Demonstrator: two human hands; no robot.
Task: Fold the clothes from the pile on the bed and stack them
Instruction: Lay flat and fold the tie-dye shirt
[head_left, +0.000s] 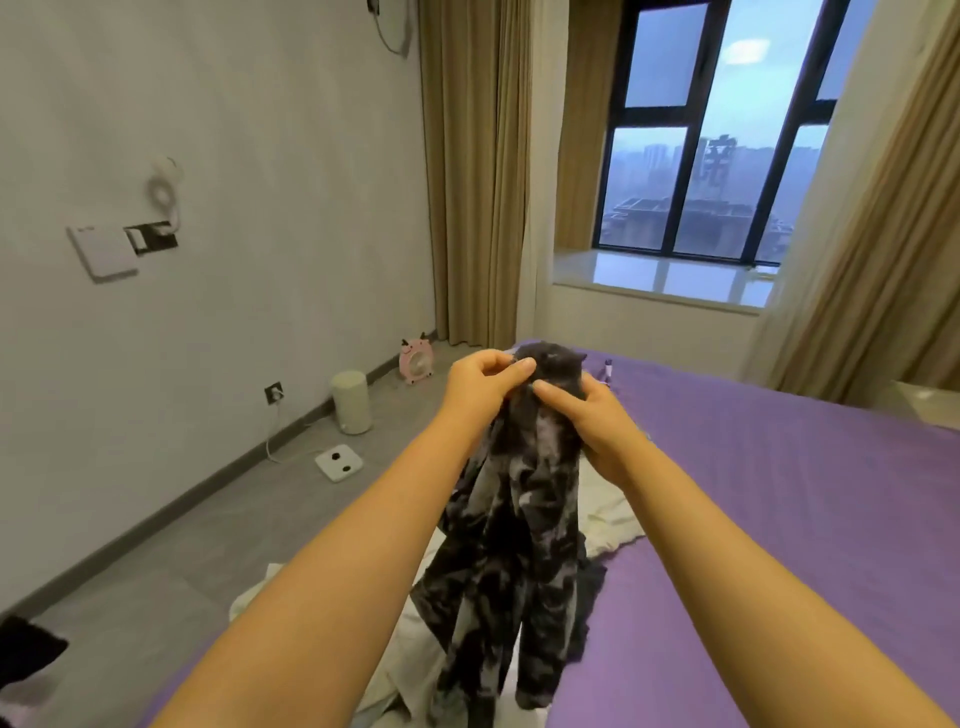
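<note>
Up above the bed, you held the dark tie-dye garment by its top, your left hand and right hand each pinching bunched fabric. It hung over white clothes near the bed's left edge, with bare purple cover to the right. Your forearms hid much of the pile, so its size was unclear.

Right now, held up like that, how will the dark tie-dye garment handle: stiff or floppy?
Probably floppy: the tie-dye garment hangs in loose folds from the left hand and right hand. Likely light, since fingertip pinches hold it up.
</note>
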